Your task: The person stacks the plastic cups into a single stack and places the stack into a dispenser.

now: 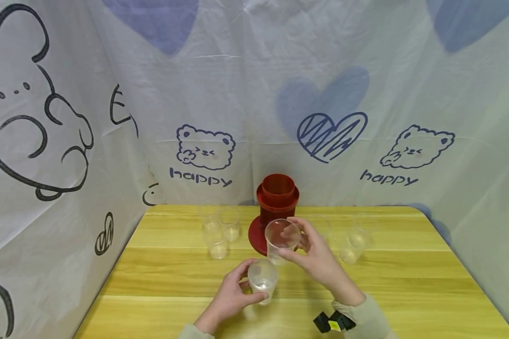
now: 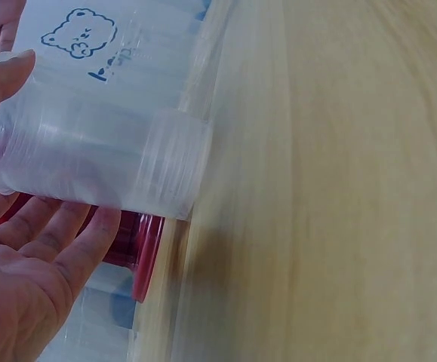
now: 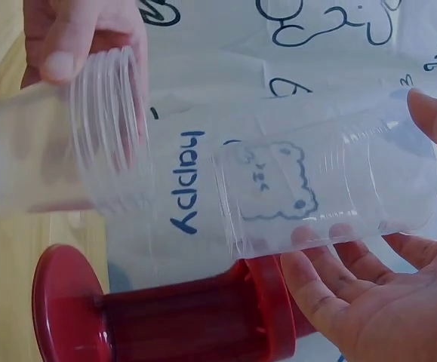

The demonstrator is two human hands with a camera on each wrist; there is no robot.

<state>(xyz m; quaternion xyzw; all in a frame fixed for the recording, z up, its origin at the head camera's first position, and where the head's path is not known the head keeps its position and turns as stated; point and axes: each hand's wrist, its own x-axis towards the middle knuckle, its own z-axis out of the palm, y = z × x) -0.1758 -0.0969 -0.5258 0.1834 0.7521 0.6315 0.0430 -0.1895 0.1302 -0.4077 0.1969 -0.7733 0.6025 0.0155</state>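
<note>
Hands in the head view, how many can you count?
2. The left hand, lower in the picture, grips a stack of clear cups; the right hand, farther right, holds a clear cup in front of the red stand.

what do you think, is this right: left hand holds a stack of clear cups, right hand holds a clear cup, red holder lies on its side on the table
Not quite: the red holder stands upright on its round base on the table, as the head view shows. The left hand does hold a stack of clear cups and the right hand a clear cup.
</note>
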